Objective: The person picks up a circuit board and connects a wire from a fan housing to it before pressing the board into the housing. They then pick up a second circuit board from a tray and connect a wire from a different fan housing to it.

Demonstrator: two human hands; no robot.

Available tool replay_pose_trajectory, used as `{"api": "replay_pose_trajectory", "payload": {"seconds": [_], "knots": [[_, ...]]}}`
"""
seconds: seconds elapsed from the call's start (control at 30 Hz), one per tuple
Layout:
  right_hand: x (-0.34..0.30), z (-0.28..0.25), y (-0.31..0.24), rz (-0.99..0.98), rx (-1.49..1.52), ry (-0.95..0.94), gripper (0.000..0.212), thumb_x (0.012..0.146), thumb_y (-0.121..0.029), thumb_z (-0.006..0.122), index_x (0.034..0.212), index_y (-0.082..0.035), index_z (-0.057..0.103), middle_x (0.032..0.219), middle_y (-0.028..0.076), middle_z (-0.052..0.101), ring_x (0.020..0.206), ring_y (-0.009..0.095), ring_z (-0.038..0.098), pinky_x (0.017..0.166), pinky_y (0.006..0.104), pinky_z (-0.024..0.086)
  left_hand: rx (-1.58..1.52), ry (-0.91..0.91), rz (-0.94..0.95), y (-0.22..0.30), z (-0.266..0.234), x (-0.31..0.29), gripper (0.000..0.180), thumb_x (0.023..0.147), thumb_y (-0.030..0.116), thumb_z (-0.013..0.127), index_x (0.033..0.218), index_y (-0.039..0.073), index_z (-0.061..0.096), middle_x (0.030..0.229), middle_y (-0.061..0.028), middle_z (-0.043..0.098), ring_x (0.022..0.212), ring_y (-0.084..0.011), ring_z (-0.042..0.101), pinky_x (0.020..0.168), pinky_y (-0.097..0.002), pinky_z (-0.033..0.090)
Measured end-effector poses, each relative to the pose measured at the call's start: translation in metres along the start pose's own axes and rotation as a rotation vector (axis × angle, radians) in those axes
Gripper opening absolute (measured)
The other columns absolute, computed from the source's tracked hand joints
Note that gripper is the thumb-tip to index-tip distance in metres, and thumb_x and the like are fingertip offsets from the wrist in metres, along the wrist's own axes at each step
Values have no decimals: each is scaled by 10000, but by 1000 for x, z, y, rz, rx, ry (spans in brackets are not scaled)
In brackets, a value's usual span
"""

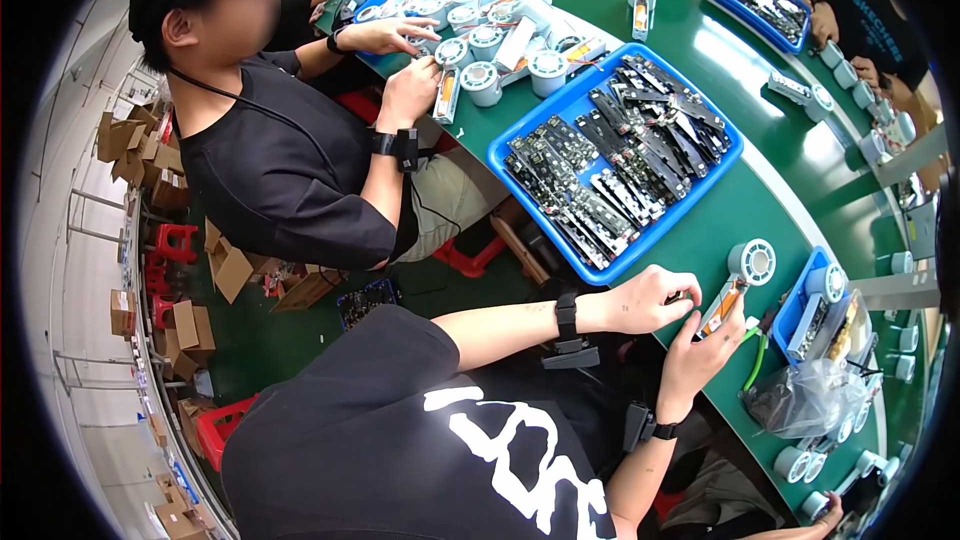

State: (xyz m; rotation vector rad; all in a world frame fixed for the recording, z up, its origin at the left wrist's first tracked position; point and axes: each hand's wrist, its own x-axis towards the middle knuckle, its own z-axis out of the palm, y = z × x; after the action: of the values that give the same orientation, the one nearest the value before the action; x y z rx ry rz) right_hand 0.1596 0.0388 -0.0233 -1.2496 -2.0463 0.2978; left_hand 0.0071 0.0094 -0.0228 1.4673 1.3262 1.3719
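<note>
My right hand [699,352] is closed around the handle of a pale grey handheld fan body [752,262]. Its round slotted head points up and away, and an orange cell shows in the open handle. Close beside the handle, my left hand [652,300] has its fingers curled into a pinch. A small dark bit shows at those fingertips, too small to name. Just beyond my left hand stands a blue tray [497,153] filled with narrow black circuit board strips [640,145].
At the left, a co-worker in black handles a similar fan body [447,95] beside a heap of them [485,40]. A smaller blue tray [790,308] and a clear plastic bag [806,398] lie right of my hands. Another person's hand [826,512] shows at lower right.
</note>
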Motion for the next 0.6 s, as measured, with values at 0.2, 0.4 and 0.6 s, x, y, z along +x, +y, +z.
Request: {"api": "replay_pose_trajectory", "payload": {"seconds": [0.2,0.4,0.6], "knots": [[-2,0,1,46,30,-5,597,897,-44,649,1450,9,429,1369,229,521,1280,425,481,1076,492,379,-1,-30,-15,-3,1,-1,112,896,72,626,967,-8,660,723,-104,654,584,-160,581,563,-308,452],[-2,0,0,21,18,3,592,896,-40,649,1444,6,432,1361,229,522,1277,428,482,1072,493,384,-13,-8,-13,-1,0,-1,107,891,71,631,953,-11,659,719,-106,654,582,-167,582,563,-310,451],[-1,0,1,9,-8,8,609,884,-46,661,1447,4,435,1328,223,510,1242,414,501,1043,488,408,-9,-14,-2,-1,0,-1,108,890,71,630,952,-12,660,715,-110,652,580,-173,580,562,-312,450]]}}
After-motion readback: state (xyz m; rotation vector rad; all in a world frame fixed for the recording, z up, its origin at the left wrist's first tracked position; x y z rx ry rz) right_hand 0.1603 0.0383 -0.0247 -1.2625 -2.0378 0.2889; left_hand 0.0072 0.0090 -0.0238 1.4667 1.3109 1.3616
